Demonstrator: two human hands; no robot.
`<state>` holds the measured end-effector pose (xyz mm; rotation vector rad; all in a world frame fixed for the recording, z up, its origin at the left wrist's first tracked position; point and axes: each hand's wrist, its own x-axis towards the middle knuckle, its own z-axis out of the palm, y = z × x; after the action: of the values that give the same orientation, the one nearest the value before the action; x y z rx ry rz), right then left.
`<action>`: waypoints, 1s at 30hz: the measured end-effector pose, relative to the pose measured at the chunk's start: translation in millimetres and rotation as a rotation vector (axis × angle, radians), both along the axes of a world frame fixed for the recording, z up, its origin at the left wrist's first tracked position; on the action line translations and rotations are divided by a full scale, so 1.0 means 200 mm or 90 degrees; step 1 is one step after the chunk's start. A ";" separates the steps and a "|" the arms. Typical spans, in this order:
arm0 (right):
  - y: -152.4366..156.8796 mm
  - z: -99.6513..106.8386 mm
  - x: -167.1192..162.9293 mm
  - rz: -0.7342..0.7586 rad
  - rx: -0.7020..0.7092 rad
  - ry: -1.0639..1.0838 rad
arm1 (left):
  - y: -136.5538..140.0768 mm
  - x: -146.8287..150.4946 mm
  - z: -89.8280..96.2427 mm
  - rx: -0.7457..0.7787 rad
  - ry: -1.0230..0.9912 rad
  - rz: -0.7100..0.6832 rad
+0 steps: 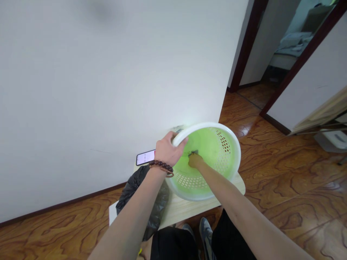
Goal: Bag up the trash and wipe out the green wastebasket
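Note:
A green plastic laundry basket [206, 144] with a white rim and perforated sides is tilted on a small light wooden table [187, 209], its mouth facing me. My left hand [170, 148] grips the rim at the upper left, thumb inside and fingers over the outside. Deep in the basket, my right hand [194, 160] is closed on a small grey cloth [193, 153] pressed against the inner surface. Most of that cloth is hidden by the hand. Beads circle my left wrist.
A black plastic bag [159, 206] sits on the table's left part, under my left forearm. Behind it a lit phone [145, 157] lies by the white wall [108, 90]. Wooden floor [284, 173] stretches right toward a doorway. My feet are below the table's front edge.

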<state>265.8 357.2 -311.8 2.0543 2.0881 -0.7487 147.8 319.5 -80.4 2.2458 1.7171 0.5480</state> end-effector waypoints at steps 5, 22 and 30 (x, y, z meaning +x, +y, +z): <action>0.00 0.01 -0.03 -0.025 0.001 -0.043 | 0.05 -0.05 0.05 -0.034 0.048 0.071; -0.03 0.01 0.03 0.009 0.033 0.023 | 0.23 0.21 0.14 -0.034 0.142 -0.313; 0.06 0.14 -0.31 0.010 0.094 0.162 | 0.21 0.16 0.14 0.007 0.172 -0.284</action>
<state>203.4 370.2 -283.7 2.1118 2.3565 -0.9234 178.8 362.2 -53.3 2.6951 1.2437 0.1599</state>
